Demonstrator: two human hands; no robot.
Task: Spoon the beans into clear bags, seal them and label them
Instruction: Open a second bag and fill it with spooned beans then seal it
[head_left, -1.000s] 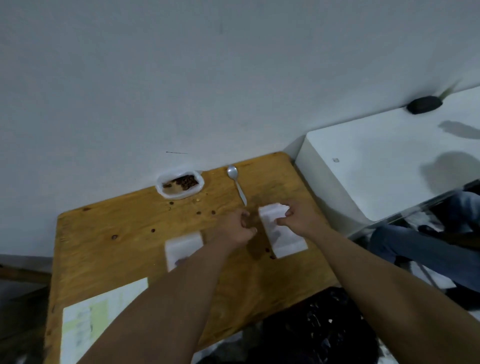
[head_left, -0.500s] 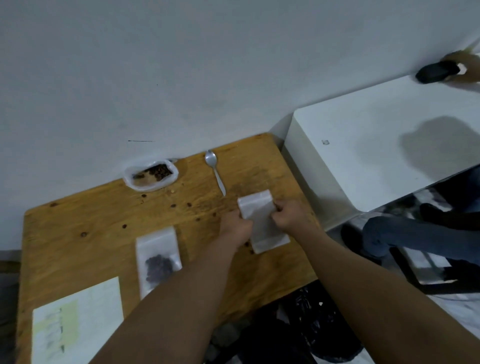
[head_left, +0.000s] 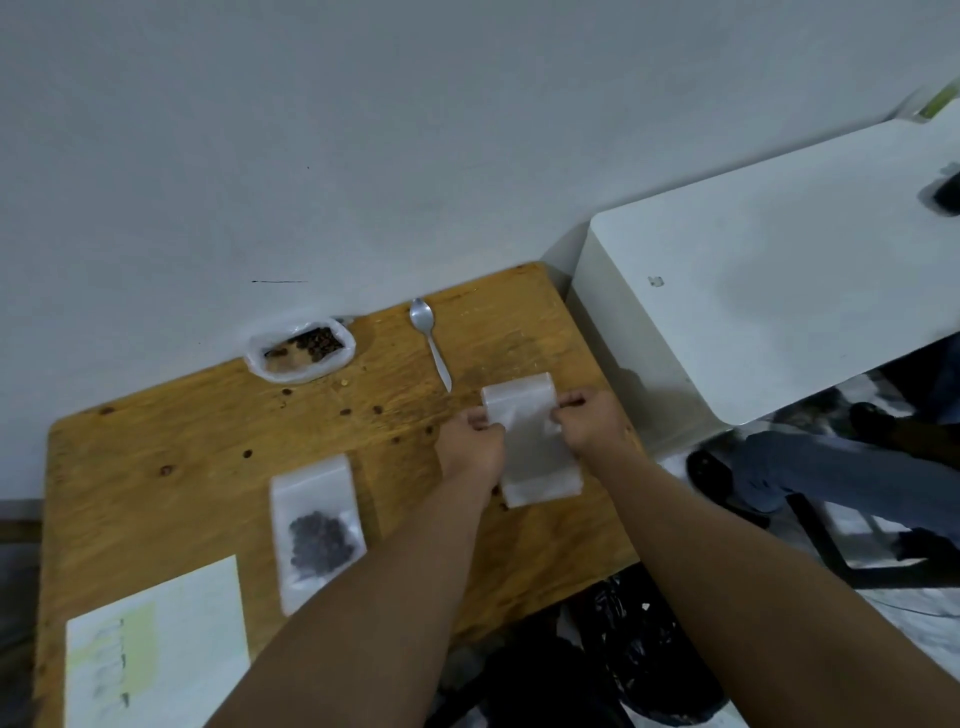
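The table (head_left: 156, 441) is yellow-brown wood with dark knots. The beans (head_left: 318, 540) are dark brown, the spoon (head_left: 430, 340) silver. The sheet (head_left: 156, 644) is white with a pale yellow patch.

Tabletop (head_left: 156, 431) bare far left; spoon (head_left: 430, 343), seemingly stray beans (head_left: 343, 413) mid-table

Grainy matt wood table (head_left: 156, 447); shiny metal spoon (head_left: 428, 338); frosted plastic bags (head_left: 524, 441); matt paper sheet (head_left: 171, 623).

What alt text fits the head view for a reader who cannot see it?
The left hand and right hand pinch the sides of an empty clear bag over a wooden table. A filled bag lies to its left; a spoon and an open pouch of beans sit near the wall.
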